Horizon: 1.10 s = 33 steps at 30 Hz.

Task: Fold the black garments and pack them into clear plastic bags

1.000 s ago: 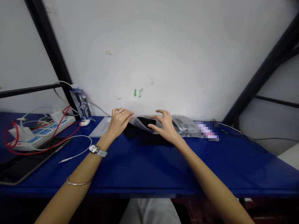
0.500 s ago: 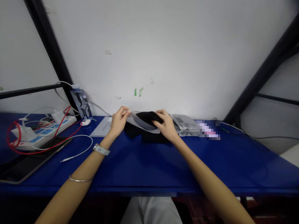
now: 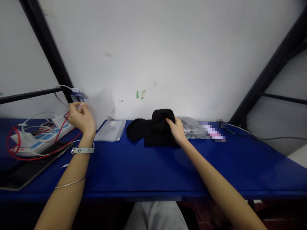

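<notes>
We see the right hand (image 3: 177,129) closed on a black cloth (image 3: 153,131) lying mid-back on the blue worktop (image 3: 144,169). The left hand (image 3: 81,117), raised at far left, pinches a blurred clear plastic bag (image 3: 100,105). Power strip (image 3: 40,137) below it.

Both arms are stretched out in front. The left hand (image 3: 82,118) is raised off to the left, wrist bent up, fingers curled together in a pinch near the thumb; it's a bit blurred, so the exact finger positions are hard to make out. There's a watch band and a thin bangle on that forearm. The right hand (image 3: 177,129) sits lower, near the middle, fingers curled closed in a grip, forearm bare.
</notes>
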Tool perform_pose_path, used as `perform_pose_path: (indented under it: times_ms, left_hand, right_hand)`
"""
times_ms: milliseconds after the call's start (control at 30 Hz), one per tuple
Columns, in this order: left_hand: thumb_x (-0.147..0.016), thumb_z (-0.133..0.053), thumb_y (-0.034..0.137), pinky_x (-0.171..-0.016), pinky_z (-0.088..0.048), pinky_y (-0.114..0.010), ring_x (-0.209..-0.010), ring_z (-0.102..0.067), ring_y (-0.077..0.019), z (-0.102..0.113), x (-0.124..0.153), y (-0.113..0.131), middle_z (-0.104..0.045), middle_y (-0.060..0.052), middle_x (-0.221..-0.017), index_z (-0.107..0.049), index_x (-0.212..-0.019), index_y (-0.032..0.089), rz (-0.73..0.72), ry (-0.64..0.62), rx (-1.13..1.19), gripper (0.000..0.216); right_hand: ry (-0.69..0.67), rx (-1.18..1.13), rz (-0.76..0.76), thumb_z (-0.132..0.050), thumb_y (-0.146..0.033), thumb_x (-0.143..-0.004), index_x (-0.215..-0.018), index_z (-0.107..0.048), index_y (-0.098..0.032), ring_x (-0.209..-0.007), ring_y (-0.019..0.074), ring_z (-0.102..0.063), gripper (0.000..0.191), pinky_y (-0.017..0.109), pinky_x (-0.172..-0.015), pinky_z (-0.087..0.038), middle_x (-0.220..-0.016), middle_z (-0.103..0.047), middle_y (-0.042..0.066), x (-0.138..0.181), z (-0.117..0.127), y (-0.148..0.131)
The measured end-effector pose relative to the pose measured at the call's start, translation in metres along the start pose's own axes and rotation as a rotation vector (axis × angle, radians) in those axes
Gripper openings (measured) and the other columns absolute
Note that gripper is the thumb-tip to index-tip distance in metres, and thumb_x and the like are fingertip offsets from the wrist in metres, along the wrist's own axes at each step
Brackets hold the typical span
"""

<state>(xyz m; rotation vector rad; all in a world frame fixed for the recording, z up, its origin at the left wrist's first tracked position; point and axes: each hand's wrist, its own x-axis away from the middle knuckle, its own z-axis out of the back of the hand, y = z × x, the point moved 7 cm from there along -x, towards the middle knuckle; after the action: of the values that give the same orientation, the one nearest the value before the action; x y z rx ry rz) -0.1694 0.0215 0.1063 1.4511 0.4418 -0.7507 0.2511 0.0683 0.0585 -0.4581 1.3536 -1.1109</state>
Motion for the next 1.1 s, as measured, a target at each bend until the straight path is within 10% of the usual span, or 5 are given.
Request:
perform_pose_path:
  times_ms: [100, 267, 367, 733, 1100]
  left_hand:
    - [-0.087, -0.05, 0.035, -0.078, -0.044, -0.032, -0.08, -0.064, -0.021, -0.023, 0.015, 0.016, -0.07, -0.005, -0.082, -0.062, -0.101, 0.016, -0.199, -0.314, -0.047, 0.025]
    - [-0.075, -0.058, 0.031, -0.068, -0.042, -0.026, -0.077, -0.065, -0.0211, -0.08, 0.085, 0.009, -0.071, -0.003, -0.077, -0.063, -0.079, 0.022, -0.533, -1.238, -0.211, 0.011]
    - [-0.069, -0.064, 0.032, -0.068, -0.043, -0.026, -0.075, -0.065, -0.0213, -0.087, 0.108, -0.002, -0.071, -0.002, -0.075, -0.063, -0.073, 0.022, -0.54, -1.503, -0.235, 0.01]
    - [-0.077, -0.068, 0.042, -0.106, -0.033, -0.048, -0.12, -0.053, -0.0291, -0.047, 0.187, 0.112, -0.055, -0.008, -0.135, -0.043, -0.136, 0.03, -0.751, -1.263, 0.374, 0.066]
    - [-0.083, -0.059, 0.027, -0.091, -0.05, -0.038, -0.111, -0.06, -0.0227, -0.065, 0.175, 0.08, -0.062, -0.007, -0.12, -0.052, -0.122, 0.024, -0.017, -1.287, 0.709, 0.039]
  right_hand:
    - [-0.046, 0.123, 0.012, -0.051, -0.034, -0.08, -0.098, -0.066, -0.02, -0.098, 0.0259, -0.061, 0.028, 0.04, -0.09, -0.044, -0.1, -0.069, 0.007, 0.001, -0.005, 0.004]
    - [-0.078, 0.167, 0.011, -0.05, -0.035, -0.08, -0.096, -0.066, -0.018, -0.093, 0.0252, -0.062, 0.027, 0.04, -0.088, -0.045, -0.098, -0.069, 0.007, 0.0, -0.007, 0.009]
    - [-0.075, 0.068, -0.019, -0.053, -0.037, -0.079, -0.096, -0.067, -0.02, -0.094, 0.024, -0.063, 0.027, 0.037, -0.086, -0.047, -0.098, -0.07, 0.005, 0.0, -0.007, 0.014]
    - [-0.292, -0.392, -0.496, -0.07, -0.042, -0.07, -0.083, -0.068, -0.016, -0.074, 0.021, -0.066, 0.029, 0.032, -0.066, -0.052, -0.083, -0.071, 0.009, 0.026, -0.035, 0.014]
    - [-0.45, -0.345, -0.278, -0.059, -0.026, -0.069, -0.109, -0.065, -0.02, -0.073, 0.017, -0.063, 0.041, 0.028, -0.063, -0.05, -0.092, -0.07, 0.006, 0.027, -0.042, -0.009]
